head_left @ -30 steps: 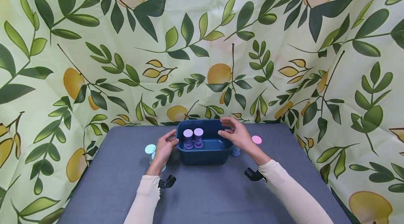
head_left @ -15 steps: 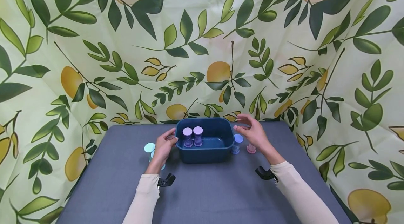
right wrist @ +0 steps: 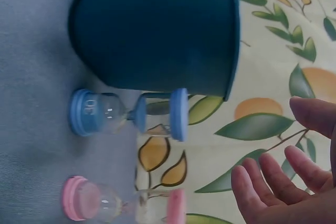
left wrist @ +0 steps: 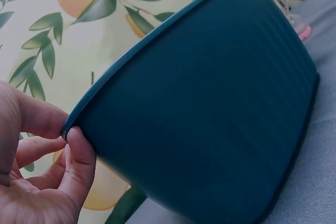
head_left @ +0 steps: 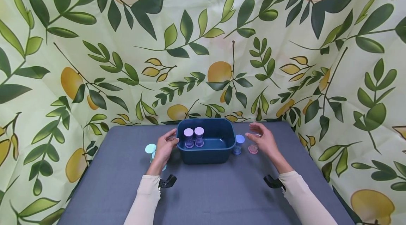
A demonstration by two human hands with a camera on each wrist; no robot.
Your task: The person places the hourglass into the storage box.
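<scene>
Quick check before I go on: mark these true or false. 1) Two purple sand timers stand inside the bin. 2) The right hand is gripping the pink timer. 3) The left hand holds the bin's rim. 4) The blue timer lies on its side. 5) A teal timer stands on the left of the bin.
1) True: two purple sand timers stand upright in the dark teal bin.
2) False: the right hand is open beside the pink timer, holding nothing.
3) True: the left hand pinches the bin's rim.
4) False: the blue timer stands upright on the table, right of the bin.
5) True: the teal timer stands by the left hand.
</scene>
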